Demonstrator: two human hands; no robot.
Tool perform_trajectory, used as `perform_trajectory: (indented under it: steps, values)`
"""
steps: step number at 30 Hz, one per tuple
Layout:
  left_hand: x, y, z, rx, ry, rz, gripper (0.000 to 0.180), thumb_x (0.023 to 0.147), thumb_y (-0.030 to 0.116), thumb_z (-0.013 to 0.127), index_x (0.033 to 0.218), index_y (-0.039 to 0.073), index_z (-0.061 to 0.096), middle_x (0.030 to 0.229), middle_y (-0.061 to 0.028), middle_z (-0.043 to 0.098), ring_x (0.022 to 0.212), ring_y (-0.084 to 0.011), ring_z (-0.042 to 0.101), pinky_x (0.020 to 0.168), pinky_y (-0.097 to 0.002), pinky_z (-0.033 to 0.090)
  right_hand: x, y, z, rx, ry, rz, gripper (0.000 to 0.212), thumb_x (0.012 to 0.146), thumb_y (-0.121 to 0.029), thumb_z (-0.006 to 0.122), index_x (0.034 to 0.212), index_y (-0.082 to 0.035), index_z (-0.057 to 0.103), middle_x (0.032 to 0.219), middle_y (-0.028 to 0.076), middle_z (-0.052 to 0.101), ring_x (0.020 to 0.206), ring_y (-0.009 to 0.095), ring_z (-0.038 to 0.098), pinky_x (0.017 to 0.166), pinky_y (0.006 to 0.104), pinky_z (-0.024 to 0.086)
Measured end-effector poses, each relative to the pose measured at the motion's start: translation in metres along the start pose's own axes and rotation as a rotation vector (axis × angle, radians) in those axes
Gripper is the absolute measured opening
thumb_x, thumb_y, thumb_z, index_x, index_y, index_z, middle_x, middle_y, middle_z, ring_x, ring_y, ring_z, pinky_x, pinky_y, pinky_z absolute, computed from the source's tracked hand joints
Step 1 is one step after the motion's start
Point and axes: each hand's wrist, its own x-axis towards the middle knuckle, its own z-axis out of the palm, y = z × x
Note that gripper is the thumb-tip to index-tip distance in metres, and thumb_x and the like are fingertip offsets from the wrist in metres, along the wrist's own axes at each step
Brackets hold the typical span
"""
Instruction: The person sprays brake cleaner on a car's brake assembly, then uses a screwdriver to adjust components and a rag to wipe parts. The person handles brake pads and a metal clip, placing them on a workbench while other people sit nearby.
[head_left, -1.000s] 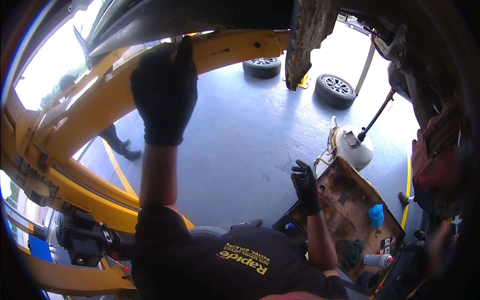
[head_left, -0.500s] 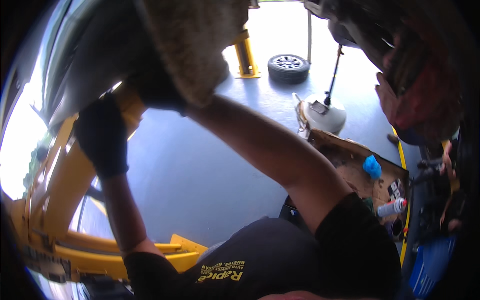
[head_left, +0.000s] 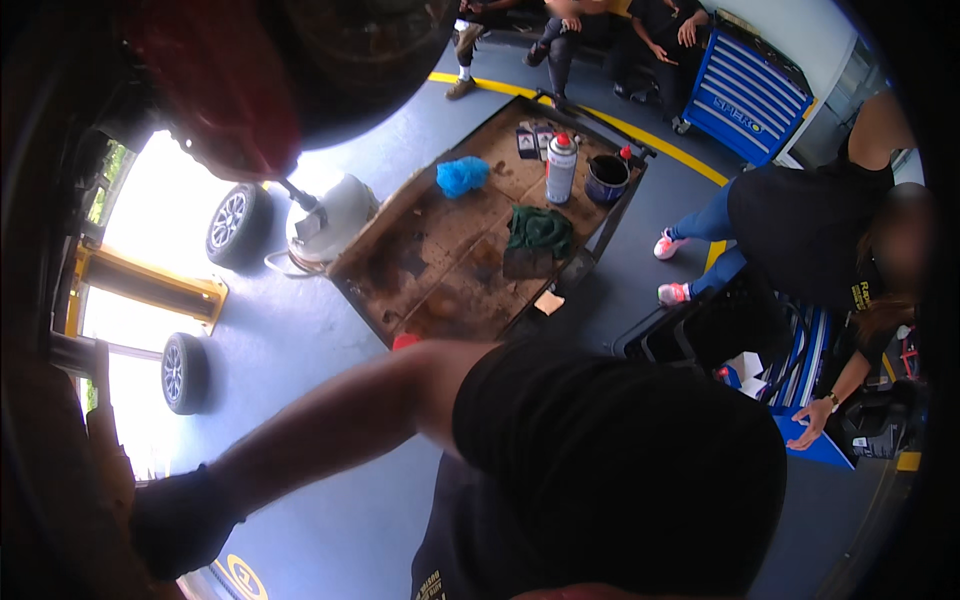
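Rusty underbody [head_left: 60,500], gloved hand [head_left: 180,525] touching

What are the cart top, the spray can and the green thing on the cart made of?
Cart top: looks like worn board or rusty sheet, brown, matte, stained; can't tell which. Spray can: likely metal, glossy pale body, red cap. Green thing: cloth, soft crumpled folds.

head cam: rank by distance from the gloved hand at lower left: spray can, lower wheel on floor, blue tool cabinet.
From the gloved hand, head view:
1. Lower wheel, on the floor just above the hand, left side.
2. Spray can, upright on the worn cart top, upper centre.
3. Blue tool cabinet, against the far wall, upper right.
Which of the person's hands it is cannot be told.
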Motion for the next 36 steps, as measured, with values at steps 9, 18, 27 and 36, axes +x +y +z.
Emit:
perform_trajectory:
  steps: [9, 18, 27, 36]
  values:
    - [-0.211, 0.215, 0.063, -1.28, -0.899, -0.169, 0.007, 0.091, -0.003, 0.066, 0.095, -0.001, 0.071, 0.094, -0.0108, 0.074, 0.077, -0.0164, 0.07, 0.07, -0.028, 0.055, -0.461, -0.125, -0.081, -0.054, -0.018, 1.205, 0.011, 0.093, -0.013, 0.066, 0.087, -0.008, 0.06, 0.084, 0.01, 0.061, 0.079, 0.031, 0.064, 0.069, 0.0422, 0.052]
    - [-0.347, 0.365, 0.016, -1.405, -0.982, 0.39, 0.009, 0.08, 0.015, 0.074, 0.081, 0.015, 0.065, 0.079, -0.0041, 0.062, 0.076, -0.0277, 0.063, 0.065, -0.0428, 0.048, -0.535, -0.171, -0.082, -0.133, -0.312, 1.297, 0.013, 0.083, -0.016, 0.073, 0.091, -0.007, 0.066, 0.088, 0.011, 0.065, 0.081, 0.032, 0.066, 0.07, 0.0417, 0.054]
    - [-0.375, 0.381, -0.014, -1.248, -1.032, 0.353, 0.011, 0.076, 0.017, 0.073, 0.077, 0.017, 0.062, 0.08, -0.0036, 0.061, 0.081, -0.0286, 0.061, 0.069, -0.0435, 0.046, -0.584, -0.153, -0.114, -0.148, -0.106, 1.413, 0.032, 0.087, -0.021, 0.072, 0.115, -0.007, 0.068, 0.106, 0.014, 0.067, 0.101, 0.032, 0.065, 0.085, 0.0427, 0.052]
    - [-0.375, 0.39, -0.029, -1.191, -1.024, 0.222, 0.039, 0.078, 0.03, 0.082, 0.11, 0.013, 0.068, 0.088, -0.0088, 0.062, 0.083, -0.033, 0.06, 0.069, -0.0458, 0.046, -0.667, -0.089, -0.149, -0.392, -0.738, 1.117, 0.045, 0.083, -0.041, 0.071, 0.117, -0.012, 0.066, 0.115, 0.013, 0.062, 0.105, 0.033, 0.059, 0.092, 0.0497, 0.046]
